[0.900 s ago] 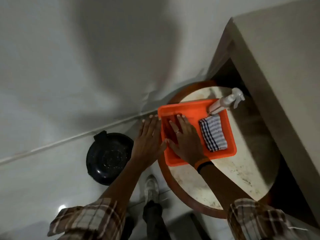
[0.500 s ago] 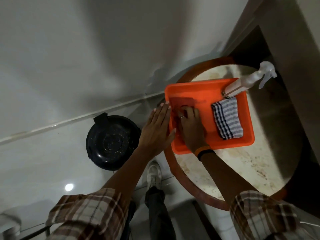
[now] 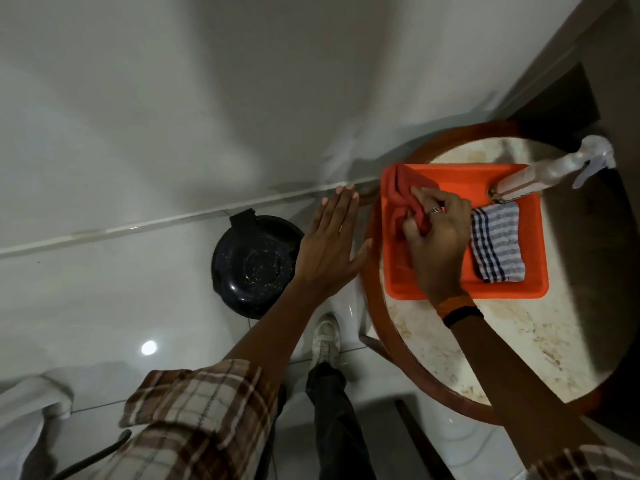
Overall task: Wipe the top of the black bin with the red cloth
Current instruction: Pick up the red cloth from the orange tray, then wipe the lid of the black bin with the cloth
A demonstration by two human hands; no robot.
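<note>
The red cloth (image 3: 403,199) is now bunching up off the floor of the orange tray (image 3: 460,181), where half a second ago it was lying flat under the right hand (image 3: 438,237). That hand's grip is closing on the cloth, fingers (image 3: 420,197) curled into its folds, while a loose corner is draping over the tray's far left rim. So the pick-up is under way, though the cloth is not yet clear of the tray.

Just right of the grip, a checked cloth (image 3: 497,247) is lying folded in the same tray, and beyond it a spray bottle (image 3: 540,173) is leaning over the far right corner. The tray is sitting on a round bench (image 3: 519,341).

The left hand (image 3: 332,247) is hovering flat and open, holding nothing, just left of the bench edge. It was nearer the tray earlier and is now drifting out over the floor.

Well to the left of the grip and lower down, the black bin (image 3: 254,265) is standing on the floor, its speckled lid untouched. Wiping is probably next, once the cloth is carried across.
</note>
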